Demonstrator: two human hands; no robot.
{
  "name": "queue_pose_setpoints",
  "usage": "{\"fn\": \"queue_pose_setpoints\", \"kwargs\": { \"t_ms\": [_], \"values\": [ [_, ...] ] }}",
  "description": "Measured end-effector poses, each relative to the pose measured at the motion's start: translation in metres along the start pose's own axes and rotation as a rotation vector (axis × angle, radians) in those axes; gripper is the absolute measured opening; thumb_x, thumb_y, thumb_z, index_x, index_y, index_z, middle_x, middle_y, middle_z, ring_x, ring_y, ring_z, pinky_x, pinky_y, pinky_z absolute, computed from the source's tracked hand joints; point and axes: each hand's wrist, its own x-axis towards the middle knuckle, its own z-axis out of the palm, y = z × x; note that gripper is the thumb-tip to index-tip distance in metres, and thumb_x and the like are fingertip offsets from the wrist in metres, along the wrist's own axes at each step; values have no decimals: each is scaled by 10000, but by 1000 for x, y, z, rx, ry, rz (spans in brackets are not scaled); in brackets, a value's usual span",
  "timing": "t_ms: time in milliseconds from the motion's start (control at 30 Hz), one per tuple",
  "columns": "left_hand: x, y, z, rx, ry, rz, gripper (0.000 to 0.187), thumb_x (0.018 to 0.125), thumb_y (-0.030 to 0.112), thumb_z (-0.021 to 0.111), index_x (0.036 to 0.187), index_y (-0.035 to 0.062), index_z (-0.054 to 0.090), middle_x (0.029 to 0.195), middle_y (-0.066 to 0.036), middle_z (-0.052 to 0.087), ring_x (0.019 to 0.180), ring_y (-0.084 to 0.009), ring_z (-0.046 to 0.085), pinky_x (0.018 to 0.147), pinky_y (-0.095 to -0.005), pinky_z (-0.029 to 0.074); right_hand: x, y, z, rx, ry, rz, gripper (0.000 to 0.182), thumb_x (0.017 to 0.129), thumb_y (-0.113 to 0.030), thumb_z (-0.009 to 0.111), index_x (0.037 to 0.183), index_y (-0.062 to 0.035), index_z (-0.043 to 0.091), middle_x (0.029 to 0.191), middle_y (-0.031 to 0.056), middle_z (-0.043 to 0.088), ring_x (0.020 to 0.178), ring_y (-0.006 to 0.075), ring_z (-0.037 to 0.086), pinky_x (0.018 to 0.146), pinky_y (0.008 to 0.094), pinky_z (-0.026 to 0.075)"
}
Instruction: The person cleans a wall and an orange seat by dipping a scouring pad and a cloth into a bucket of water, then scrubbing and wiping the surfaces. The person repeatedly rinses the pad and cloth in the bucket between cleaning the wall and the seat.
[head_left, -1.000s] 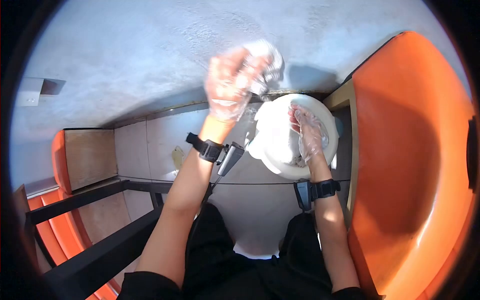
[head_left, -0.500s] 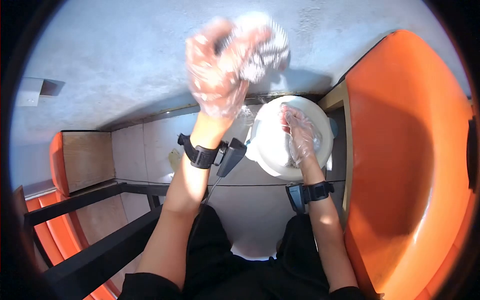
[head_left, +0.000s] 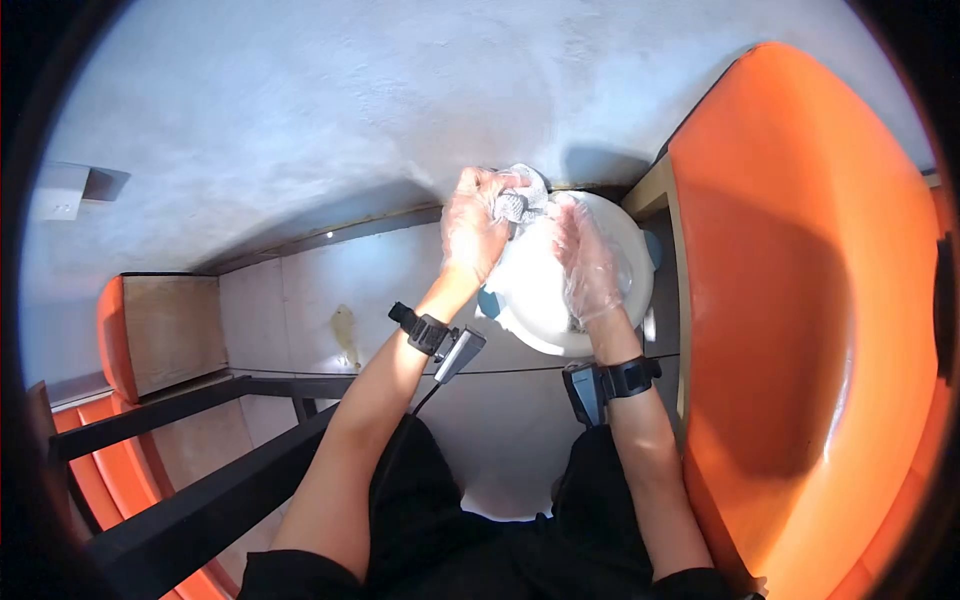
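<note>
My left hand [head_left: 475, 222], in a clear plastic glove, is closed around a bunched grey-and-white cloth [head_left: 522, 203] at the left back rim of a white basin [head_left: 640, 300]. My right hand [head_left: 587, 262], also gloved in clear plastic, is over the basin with its fingers drawn together. Its fingertips come close to the cloth; whether they touch it or hold anything is hard to see. Bright sunlight washes out the inside of the basin.
An orange padded seat [head_left: 770, 260] rises close on the right. A pale wall [head_left: 330, 110] stands ahead, with a white box [head_left: 60, 192] on it at left. Black rails [head_left: 215, 490] cross the lower left. A yellowish piece [head_left: 345, 333] lies on the tiled floor.
My left hand has come down from in front of the wall to the basin with the cloth. My right hand has shifted slightly left, towards the cloth.
</note>
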Motion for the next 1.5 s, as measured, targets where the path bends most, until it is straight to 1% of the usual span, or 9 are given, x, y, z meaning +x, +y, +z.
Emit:
{"fn": "queue_pose_setpoints", "kwargs": {
  "t_ms": [267, 367, 633, 833, 933, 1033, 1200, 1300, 1500],
  "values": [
    [0, 24, -20, -1374, -275, -573, 367, 923, 133, 602, 1260, -5, 557, 1216, -80, 608, 1122, -187, 568, 1003, -327, 450, -15, 14, 25, -530, -84, -551, 580, 923, -152, 580, 1459, -69, 376, 1340, 167, 476, 1160, 219, 520, 995, 339, 423],
    [3, 62, -41, -1442, -232, -674, 412, 997, 246, 538, 1277, -57, 526, 1255, -116, 591, 1141, -201, 563, 1013, -345, 448, -20, 8, 30, -587, -51, -625, 583, 929, -142, 577, 1461, -46, 357, 1361, 168, 458, 1190, 229, 502, 1020, 355, 411],
    [-6, 57, -21, -479, -145, -64, 430, 995, 222, 549, 1399, 91, 480, 1431, -56, 452, 1324, -173, 399, 1133, -317, 290, -46, -21, 53, -116, -84, -517, 481, 972, -101, 486, 1429, -2, 375, 1387, 136, 473, 1265, 199, 466, 1093, 321, 340],
    [-7, 77, -27, -831, -317, -236, 655, 935, 108, 645, 1508, 113, 328, 1482, -44, 418, 1316, -141, 402, 1119, -308, 314, -29, 1, 28, -690, 229, -548, 400, 1048, -236, 377, 1342, 17, 474, 1272, 127, 554, 1206, 186, 491, 1047, 331, 358],
    [0, 90, -37, -627, -152, -35, 559, 905, 108, 651, 1426, 94, 448, 1421, -108, 499, 1314, -216, 455, 1094, -318, 352, -51, -33, 57, -199, -98, -539, 370, 1040, -211, 382, 1338, -17, 485, 1304, 105, 524, 1209, 182, 479, 1037, 312, 361],
    [19, 122, -68, -375, 130, 246, 501, 890, -18, 623, 1359, 45, 461, 1329, -81, 532, 1215, -177, 505, 1020, -313, 431, -46, -49, 62, -408, -57, -816, 383, 1053, -239, 368, 1337, -28, 513, 1325, 91, 527, 1194, 191, 497, 1035, 322, 373],
    [101, 157, -132, 281, 775, 1068, 593, 754, -82, 636, 1305, 131, 591, 1345, -79, 568, 1268, -305, 509, 1049, -381, 435, -43, -64, 58, -236, 120, -578, 403, 1057, -293, 376, 1327, -43, 539, 1301, 79, 559, 1141, 175, 538, 988, 324, 422],
    [136, 141, -105, 527, 763, 1176, 554, 804, -3, 614, 1313, 214, 595, 1395, -27, 542, 1271, -280, 518, 1015, -356, 466, -34, -61, 52, -173, 138, -548, 399, 1046, -322, 417, 1282, -37, 567, 1229, 62, 591, 1096, 161, 549, 952, 313, 429],
    [83, 68, -28, 818, 43, 1063, 502, 860, 159, 532, 1355, 238, 547, 1498, 23, 431, 1351, -217, 440, 1037, -328, 461, -18, -42, 38, -89, 98, -556, 370, 1026, -348, 475, 1174, -38, 611, 1076, 28, 628, 991, 111, 561, 862, 284, 437]
  ]
}}
